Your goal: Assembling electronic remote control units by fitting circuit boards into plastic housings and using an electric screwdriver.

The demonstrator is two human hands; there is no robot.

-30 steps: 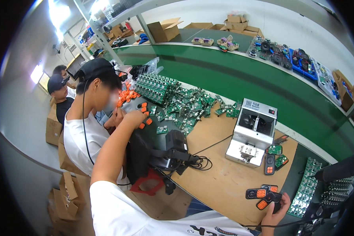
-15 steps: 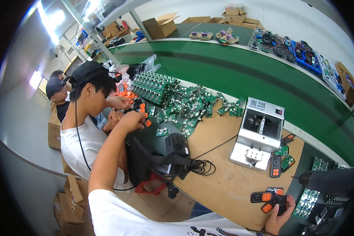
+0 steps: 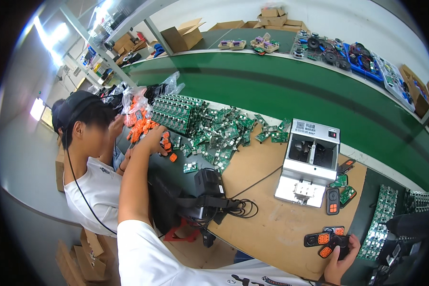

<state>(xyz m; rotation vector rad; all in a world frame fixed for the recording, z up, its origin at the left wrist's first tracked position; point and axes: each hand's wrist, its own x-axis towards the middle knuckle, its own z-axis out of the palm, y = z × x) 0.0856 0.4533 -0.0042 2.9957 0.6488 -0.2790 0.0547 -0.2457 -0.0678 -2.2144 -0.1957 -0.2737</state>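
My left hand (image 3: 152,139) reaches to the far left, over orange-and-black remote pieces (image 3: 166,143). Its fingers look apart around them; whether it grips one is hard to see. A loose orange button pad (image 3: 173,157) lies beside it. At the near right, my right hand (image 3: 344,261) is closed on a black remote casing (image 3: 339,241), thumb on top. Touching that casing are a black remote with orange buttons (image 3: 314,239) and a second such remote (image 3: 325,251). Farther up, another remote (image 3: 333,201) lies by green circuit boards (image 3: 348,194).
A silver machine (image 3: 307,164) stands on the brown board (image 3: 257,209). Loose circuit boards (image 3: 224,128) heap beyond a black device with coiled cable (image 3: 209,182). A co-worker (image 3: 88,157) in a black cap sits close on the left. Circuit-board panels (image 3: 379,221) line the right.
My left hand has moved up and left onto the orange-and-black pieces, its fingers spreading. The co-worker has shifted left, and the whole view has turned slightly. My right hand keeps the black casing.
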